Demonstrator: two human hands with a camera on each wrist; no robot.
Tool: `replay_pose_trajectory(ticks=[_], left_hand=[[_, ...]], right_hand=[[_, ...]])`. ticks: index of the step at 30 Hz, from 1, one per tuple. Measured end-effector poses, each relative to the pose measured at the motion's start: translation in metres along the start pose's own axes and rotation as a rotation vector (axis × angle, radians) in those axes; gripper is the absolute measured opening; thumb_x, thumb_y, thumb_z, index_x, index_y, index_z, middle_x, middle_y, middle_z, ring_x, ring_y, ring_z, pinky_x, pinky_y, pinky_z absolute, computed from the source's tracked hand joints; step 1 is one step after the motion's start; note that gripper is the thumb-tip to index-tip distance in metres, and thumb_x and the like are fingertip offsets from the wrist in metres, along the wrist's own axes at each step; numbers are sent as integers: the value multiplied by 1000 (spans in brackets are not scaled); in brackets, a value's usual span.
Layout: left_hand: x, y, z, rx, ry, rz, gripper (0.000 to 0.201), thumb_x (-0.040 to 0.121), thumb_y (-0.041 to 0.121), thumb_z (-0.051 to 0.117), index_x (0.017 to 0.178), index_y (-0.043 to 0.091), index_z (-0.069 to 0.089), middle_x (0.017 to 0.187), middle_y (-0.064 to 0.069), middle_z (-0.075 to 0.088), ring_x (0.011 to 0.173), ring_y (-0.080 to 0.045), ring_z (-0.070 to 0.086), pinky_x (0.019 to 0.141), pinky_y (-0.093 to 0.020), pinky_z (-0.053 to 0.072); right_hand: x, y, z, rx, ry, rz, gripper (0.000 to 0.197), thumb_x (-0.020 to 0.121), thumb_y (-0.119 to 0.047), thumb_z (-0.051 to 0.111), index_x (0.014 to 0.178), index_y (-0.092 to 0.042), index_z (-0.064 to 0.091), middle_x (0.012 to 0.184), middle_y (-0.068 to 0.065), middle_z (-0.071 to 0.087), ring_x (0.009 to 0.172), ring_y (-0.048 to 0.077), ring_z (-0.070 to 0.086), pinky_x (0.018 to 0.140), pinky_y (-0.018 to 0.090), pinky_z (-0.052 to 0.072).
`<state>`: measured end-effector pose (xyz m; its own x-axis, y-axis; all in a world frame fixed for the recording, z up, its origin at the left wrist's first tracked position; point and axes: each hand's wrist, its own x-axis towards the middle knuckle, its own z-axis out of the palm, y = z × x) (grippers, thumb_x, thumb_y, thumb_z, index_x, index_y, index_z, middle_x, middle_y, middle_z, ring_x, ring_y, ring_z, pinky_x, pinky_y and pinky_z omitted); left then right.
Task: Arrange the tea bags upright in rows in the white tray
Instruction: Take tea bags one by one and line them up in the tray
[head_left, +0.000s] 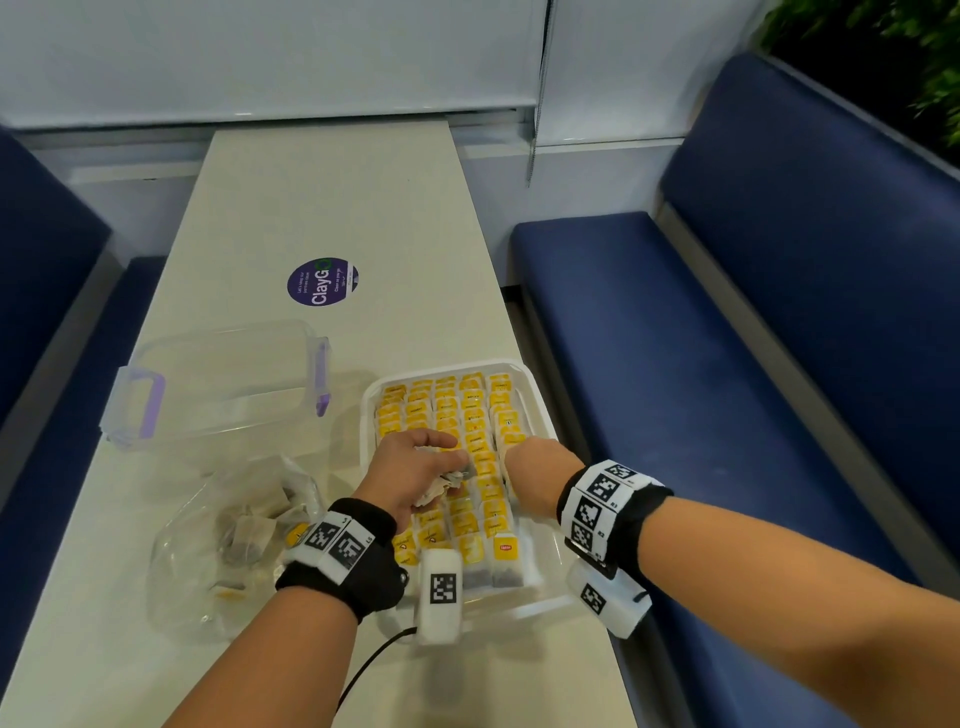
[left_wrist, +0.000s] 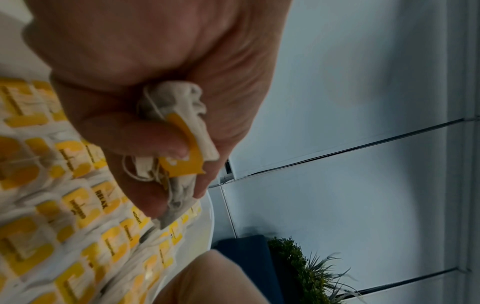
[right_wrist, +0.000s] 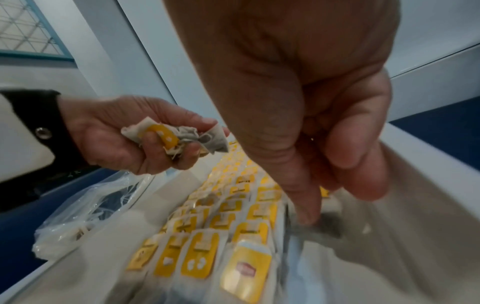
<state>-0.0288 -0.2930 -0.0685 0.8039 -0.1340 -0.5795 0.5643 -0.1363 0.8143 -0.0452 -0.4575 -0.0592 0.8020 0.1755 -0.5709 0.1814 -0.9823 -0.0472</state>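
The white tray holds several rows of upright tea bags with yellow tags. My left hand hovers over the tray's left middle and grips a crumpled bunch of tea bags in its curled fingers; in the left wrist view the bunch shows one yellow tag. My right hand reaches down at the tray's right side. In the right wrist view its curled fingers and thumb pinch the top of a tea bag by the right wall; this is blurred.
A crinkled clear plastic bag with loose tea bags lies left of the tray. Behind it stands a clear container with purple latches. A round purple sticker is farther back. Blue benches flank the narrow table.
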Motion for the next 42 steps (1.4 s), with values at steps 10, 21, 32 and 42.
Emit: replay_pose_trajectory(ticks=[10, 21, 32, 42], left_hand=[[-1, -1, -8, 0, 16, -7, 17, 83, 9, 77, 97, 9, 67, 89, -19, 74, 57, -22, 70, 44, -22, 38], [-2, -1, -7, -7, 16, -5, 18, 82, 10, 77, 97, 10, 67, 84, -16, 73, 57, -21, 70, 44, -21, 39], [-6, 5, -2, -116, -24, -14, 16, 83, 7, 74, 97, 9, 65, 70, -7, 73, 57, -19, 69, 36, -18, 35], [-5, 5, -3, -276, -45, -13, 15, 89, 10, 68, 103, 13, 61, 83, -7, 73, 72, -23, 72, 42, -20, 37]], right_hand=[[13, -5, 15, -26, -42, 30, 16, 91, -3, 52, 101, -2, 65, 104, 12, 65, 95, 30, 65, 76, 34, 52], [16, -2, 14, -8, 4, 27, 18, 93, -4, 50, 102, -3, 65, 103, 12, 66, 93, 30, 65, 79, 35, 55], [14, -1, -1, 8, 39, 1, 14, 90, -6, 54, 97, -4, 65, 99, 11, 66, 90, 29, 65, 68, 31, 49], [14, 1, -46, 859, 80, -152, 33, 93, -18, 59, 124, -10, 52, 92, 7, 65, 85, 24, 67, 77, 37, 57]])
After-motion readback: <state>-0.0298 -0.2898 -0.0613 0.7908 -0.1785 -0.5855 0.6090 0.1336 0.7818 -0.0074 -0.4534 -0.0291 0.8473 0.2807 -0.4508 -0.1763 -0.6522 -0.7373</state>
